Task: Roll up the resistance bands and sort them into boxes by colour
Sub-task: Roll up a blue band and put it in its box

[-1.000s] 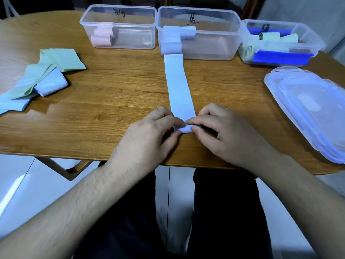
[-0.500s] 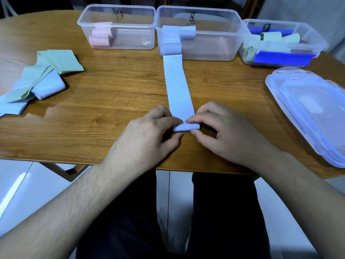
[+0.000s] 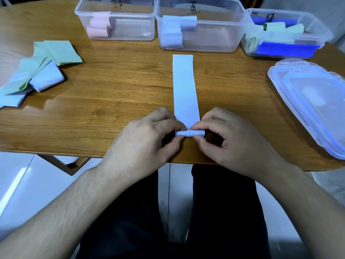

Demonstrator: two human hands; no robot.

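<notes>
A pale lavender resistance band (image 3: 184, 86) lies flat on the wooden table (image 3: 115, 94), running away from me toward the middle box. Its near end is wound into a small tight roll (image 3: 189, 133). My left hand (image 3: 143, 141) pinches the roll's left end and my right hand (image 3: 231, 143) pinches its right end. Three clear boxes stand along the far edge: the left box (image 3: 134, 17) holds pink rolls, the middle box (image 3: 214, 25) lavender rolls, the right box (image 3: 291, 32) green rolls and a dark blue band.
A loose heap of green and lavender bands (image 3: 37, 71) lies at the left of the table. Stacked clear box lids (image 3: 313, 103) sit at the right edge. My legs show below the table's near edge.
The near end of the band has gone from a flat fold to a small tight roll between my fingertips. Its flat part now stops short of the middle box.
</notes>
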